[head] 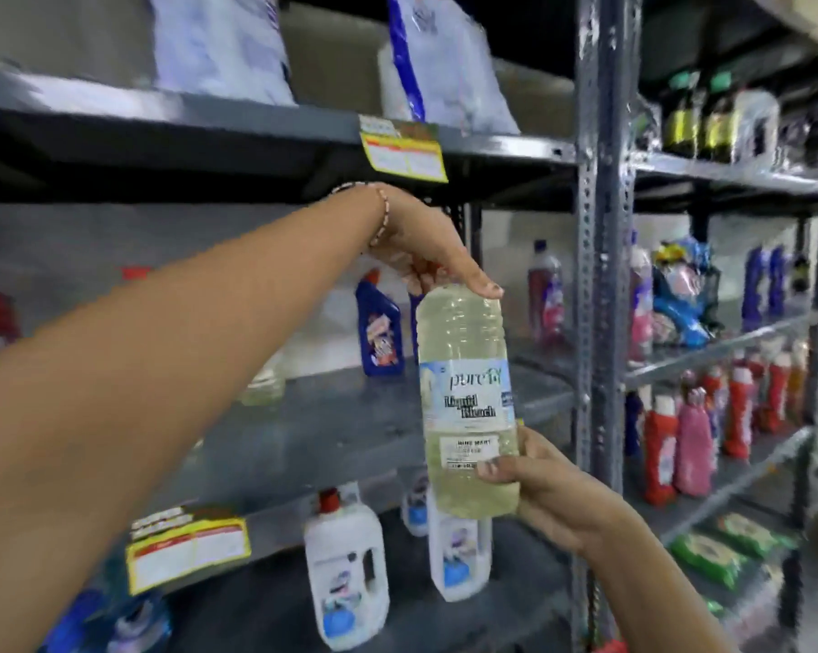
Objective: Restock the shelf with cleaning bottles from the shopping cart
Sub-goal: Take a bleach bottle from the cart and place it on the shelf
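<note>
A clear bottle of pale yellow liquid bleach (pixel 466 369) with a light blue label hangs upright in front of the grey metal shelf (pixel 331 417). My left hand (pixel 421 242) reaches across from the left and grips the bottle's top, hiding its cap. My right hand (pixel 539 483) holds the bottle near its base from the right. On the middle shelf board behind it stands a blue bottle with a red cap (pixel 379 327), and another clear bottle (pixel 263 384) shows partly behind my left forearm. The shopping cart is out of view.
White jugs (pixel 345 563) stand on the lower board. Large white bags (pixel 444 63) sit on the top board. A perforated steel upright (pixel 607 275) divides this bay from the right bay, which holds red, pink and purple bottles (pixel 694 435). Yellow price tags (pixel 404 150) hang on shelf edges.
</note>
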Motion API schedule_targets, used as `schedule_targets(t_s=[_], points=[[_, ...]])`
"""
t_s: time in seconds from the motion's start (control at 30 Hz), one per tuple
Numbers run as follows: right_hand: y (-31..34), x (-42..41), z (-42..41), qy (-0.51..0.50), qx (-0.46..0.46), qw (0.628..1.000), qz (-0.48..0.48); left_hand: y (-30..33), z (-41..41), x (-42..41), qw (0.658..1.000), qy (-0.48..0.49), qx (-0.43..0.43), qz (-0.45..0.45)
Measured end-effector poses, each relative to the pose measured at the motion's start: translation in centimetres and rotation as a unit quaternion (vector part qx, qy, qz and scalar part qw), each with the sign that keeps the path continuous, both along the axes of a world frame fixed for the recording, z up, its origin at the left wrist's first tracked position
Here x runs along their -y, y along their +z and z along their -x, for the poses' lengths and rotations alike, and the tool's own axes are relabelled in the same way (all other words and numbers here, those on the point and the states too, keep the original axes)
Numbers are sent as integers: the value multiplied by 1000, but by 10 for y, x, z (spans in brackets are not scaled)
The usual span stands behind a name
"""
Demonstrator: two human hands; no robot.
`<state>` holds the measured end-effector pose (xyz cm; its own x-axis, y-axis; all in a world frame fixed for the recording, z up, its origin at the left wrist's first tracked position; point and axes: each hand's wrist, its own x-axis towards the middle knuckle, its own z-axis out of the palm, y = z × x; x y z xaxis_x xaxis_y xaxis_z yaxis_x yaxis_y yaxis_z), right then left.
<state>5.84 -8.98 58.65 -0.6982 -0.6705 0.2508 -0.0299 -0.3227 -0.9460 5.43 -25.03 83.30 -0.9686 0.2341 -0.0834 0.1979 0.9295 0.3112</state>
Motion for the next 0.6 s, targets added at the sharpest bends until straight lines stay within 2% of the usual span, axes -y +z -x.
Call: schedule_targets(t_s=[0.03,0.1,0.23,0.3,0.37,0.43,0.6], points=[[8,10,-1,10,-8,1000,10,4,-8,13,999,-14,34,-39],[19,33,-3,24,-19,999,19,7,-29,34,992,-35,23,-123],[32,77,-4,29,-36,998,29,-14,-51,73,951,-18,-88,-296],[37,101,-3,22,-49,998,43,-41,-54,86,901,22,-187,-392],[41,128,0,16,-69,996,49,-72,-57,103,832,61,-294,-467],[45,154,5,13,-90,995,38,-107,-63,119,788,73,-333,-513],[44,212,31,2,-114,993,17,-172,-56,159,793,106,-298,-520]])
